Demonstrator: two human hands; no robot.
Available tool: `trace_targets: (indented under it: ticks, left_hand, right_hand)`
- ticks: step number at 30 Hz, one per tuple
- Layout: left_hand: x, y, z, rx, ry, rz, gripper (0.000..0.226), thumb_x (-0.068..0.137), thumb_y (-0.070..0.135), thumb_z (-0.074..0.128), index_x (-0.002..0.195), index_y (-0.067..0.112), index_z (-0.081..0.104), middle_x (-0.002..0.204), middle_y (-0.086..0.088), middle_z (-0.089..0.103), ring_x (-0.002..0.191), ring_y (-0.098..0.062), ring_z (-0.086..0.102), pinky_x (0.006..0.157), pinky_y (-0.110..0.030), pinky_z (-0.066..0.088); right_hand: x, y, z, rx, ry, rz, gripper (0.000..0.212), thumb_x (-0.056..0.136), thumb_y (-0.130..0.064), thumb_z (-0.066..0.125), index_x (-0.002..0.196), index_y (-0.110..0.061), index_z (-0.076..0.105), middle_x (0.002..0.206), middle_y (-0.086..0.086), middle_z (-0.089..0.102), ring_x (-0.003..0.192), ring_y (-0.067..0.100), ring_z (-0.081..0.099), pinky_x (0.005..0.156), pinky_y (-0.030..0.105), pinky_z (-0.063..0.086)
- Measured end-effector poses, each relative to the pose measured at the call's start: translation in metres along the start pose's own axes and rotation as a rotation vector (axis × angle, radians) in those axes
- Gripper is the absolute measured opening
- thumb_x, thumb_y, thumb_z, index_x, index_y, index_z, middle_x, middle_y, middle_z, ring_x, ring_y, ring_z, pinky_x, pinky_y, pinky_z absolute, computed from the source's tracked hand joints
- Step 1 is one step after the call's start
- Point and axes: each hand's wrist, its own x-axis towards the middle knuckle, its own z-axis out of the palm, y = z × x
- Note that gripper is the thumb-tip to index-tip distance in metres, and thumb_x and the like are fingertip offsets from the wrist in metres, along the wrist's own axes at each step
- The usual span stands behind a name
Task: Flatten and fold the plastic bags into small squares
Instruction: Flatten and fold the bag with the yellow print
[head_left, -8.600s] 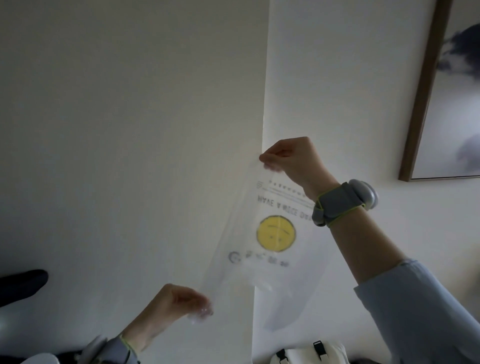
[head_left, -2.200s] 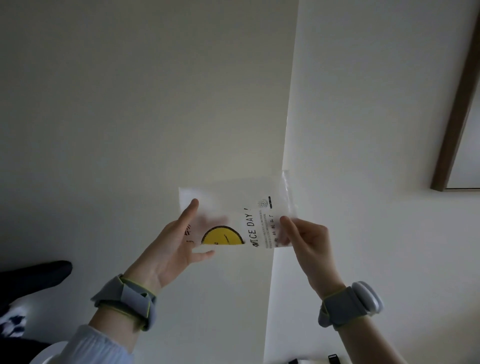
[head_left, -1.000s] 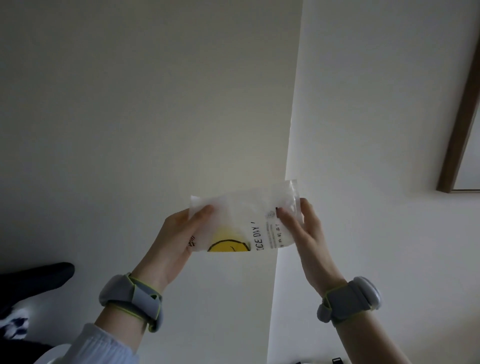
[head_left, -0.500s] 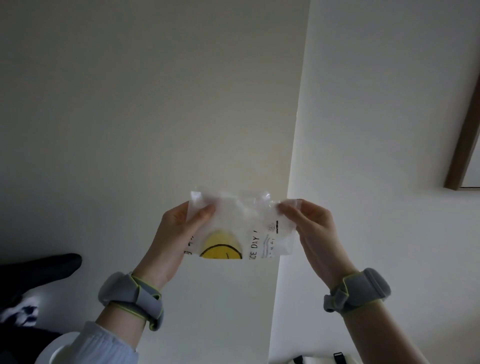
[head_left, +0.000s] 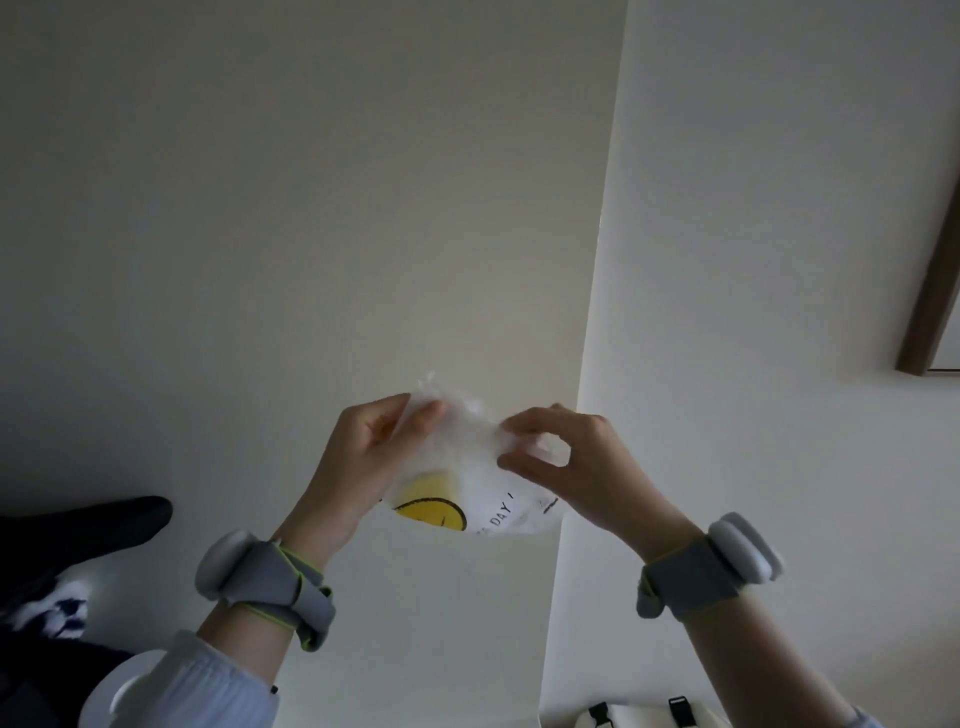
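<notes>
The left hand (head_left: 363, 457) and the right hand (head_left: 576, 467) are raised side by side, close but not touching, both clamped on one plastic bag (head_left: 467, 483) stretched between them. The left hand pinches the bag's upper left part between thumb and curled fingers, with a crumpled tip of plastic sticking up just above that pinch. The right hand's fingers are curled, its thumb and forefinger nipping the bag's upper right part; the other fingers bend behind the film and show blurred through it. The bag is crumpled at the top and hangs below the hands, with a yellow smiley (head_left: 431, 512) just under the left hand and the letters "DAY !" under the right

Each wrist carries a grey wristband (head_left: 270, 582) with a white pod. Behind the hands stands a pale wall (head_left: 311, 208), and a vertical wall corner (head_left: 592, 338) runs just beside the right hand. Well right of and above the right hand is a dark wooden picture frame (head_left: 930, 260). Far left of and below the left hand lies a dark object (head_left: 83, 525). Below the right forearm a white item with black buckles (head_left: 639, 714) meets the lower edge. Around the hands there is open air on every side
</notes>
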Motion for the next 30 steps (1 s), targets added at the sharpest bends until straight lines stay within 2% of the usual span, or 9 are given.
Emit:
trace_targets:
  ticks: [5, 8, 11, 14, 18, 21, 25, 28, 30]
  left_hand:
    - [0.003, -0.001, -0.002, 0.017, 0.097, 0.078, 0.03, 0.074, 0.045, 0.064, 0.102, 0.036, 0.059, 0.062, 0.008, 0.058, 0.06, -0.006, 0.055, 0.054, -0.014, 0.041]
    - [0.004, -0.001, 0.0, 0.13, 0.117, 0.169, 0.024, 0.079, 0.038, 0.065, 0.101, 0.036, 0.056, 0.059, 0.005, 0.052, 0.053, -0.005, 0.044, 0.049, -0.013, 0.035]
    - [0.001, 0.0, 0.003, 0.23, 0.098, 0.231, 0.023, 0.08, 0.033, 0.064, 0.102, 0.031, 0.056, 0.067, 0.003, 0.056, 0.051, -0.007, 0.048, 0.048, -0.011, 0.036]
    - [-0.003, -0.005, 0.0, 0.283, 0.151, 0.191, 0.018, 0.085, 0.03, 0.061, 0.102, 0.024, 0.058, 0.062, 0.009, 0.057, 0.045, -0.008, 0.045, 0.047, -0.014, 0.037]
    - [-0.004, -0.012, -0.009, 0.168, 0.017, -0.123, 0.029, 0.076, 0.054, 0.066, 0.093, 0.031, 0.059, 0.061, 0.002, 0.065, 0.053, -0.007, 0.055, 0.055, -0.018, 0.042]
    - [-0.004, -0.017, -0.009, 0.285, 0.065, -0.075, 0.029, 0.068, 0.053, 0.071, 0.074, 0.026, 0.063, 0.052, -0.011, 0.059, 0.046, -0.015, 0.05, 0.05, -0.024, 0.04]
    - [-0.002, -0.012, -0.017, 0.285, 0.136, -0.02, 0.037, 0.071, 0.054, 0.069, 0.067, 0.017, 0.064, 0.044, 0.004, 0.049, 0.041, -0.006, 0.042, 0.045, -0.013, 0.032]
    - [-0.002, -0.005, -0.018, 0.138, -0.086, -0.26, 0.039, 0.069, 0.057, 0.069, 0.095, 0.028, 0.062, 0.078, 0.013, 0.067, 0.071, 0.001, 0.061, 0.061, -0.013, 0.043]
    - [-0.002, -0.008, -0.01, 0.109, -0.119, -0.262, 0.028, 0.074, 0.046, 0.069, 0.092, 0.025, 0.065, 0.081, 0.013, 0.068, 0.074, -0.001, 0.063, 0.064, -0.014, 0.047]
  right_hand:
    - [0.001, -0.006, -0.003, 0.156, -0.052, 0.065, 0.03, 0.081, -0.035, 0.065, 0.109, -0.027, 0.059, 0.09, -0.007, 0.057, 0.067, 0.007, 0.052, 0.067, 0.014, 0.042]
    - [0.003, -0.007, 0.002, -0.03, -0.213, 0.145, 0.06, 0.08, -0.059, 0.04, 0.126, -0.022, 0.05, 0.113, -0.004, 0.048, 0.092, 0.01, 0.052, 0.087, 0.026, 0.044]
    - [0.0, -0.007, 0.016, 0.106, -0.391, 0.201, 0.048, 0.093, -0.05, 0.034, 0.086, -0.007, 0.054, 0.08, 0.008, 0.053, 0.07, 0.02, 0.05, 0.072, 0.033, 0.045]
    - [-0.004, -0.004, 0.027, -0.044, -0.222, 0.124, 0.033, 0.099, -0.025, 0.036, 0.072, -0.009, 0.044, 0.059, -0.003, 0.04, 0.051, 0.008, 0.036, 0.05, 0.016, 0.033]
    - [-0.005, 0.002, 0.027, -0.183, 0.0, -0.039, 0.028, 0.098, -0.022, 0.039, 0.073, -0.01, 0.043, 0.055, -0.01, 0.035, 0.046, 0.01, 0.033, 0.048, 0.019, 0.028]
    - [-0.003, 0.002, 0.029, -0.237, 0.072, -0.126, 0.023, 0.097, -0.024, 0.036, 0.075, -0.016, 0.039, 0.056, -0.014, 0.032, 0.044, 0.006, 0.032, 0.048, 0.014, 0.03]
    - [-0.003, 0.005, 0.023, -0.275, 0.067, -0.116, 0.023, 0.098, -0.02, 0.037, 0.076, -0.015, 0.037, 0.057, -0.013, 0.033, 0.045, 0.006, 0.032, 0.048, 0.013, 0.033]
    - [-0.007, -0.001, 0.024, -0.269, -0.09, -0.144, 0.019, 0.099, -0.021, 0.035, 0.081, -0.016, 0.039, 0.062, -0.014, 0.036, 0.048, 0.004, 0.035, 0.05, 0.013, 0.035]
    - [-0.007, -0.007, 0.03, -0.23, -0.154, -0.187, 0.022, 0.099, -0.024, 0.036, 0.08, -0.013, 0.043, 0.062, -0.012, 0.039, 0.049, 0.008, 0.037, 0.05, 0.013, 0.034]
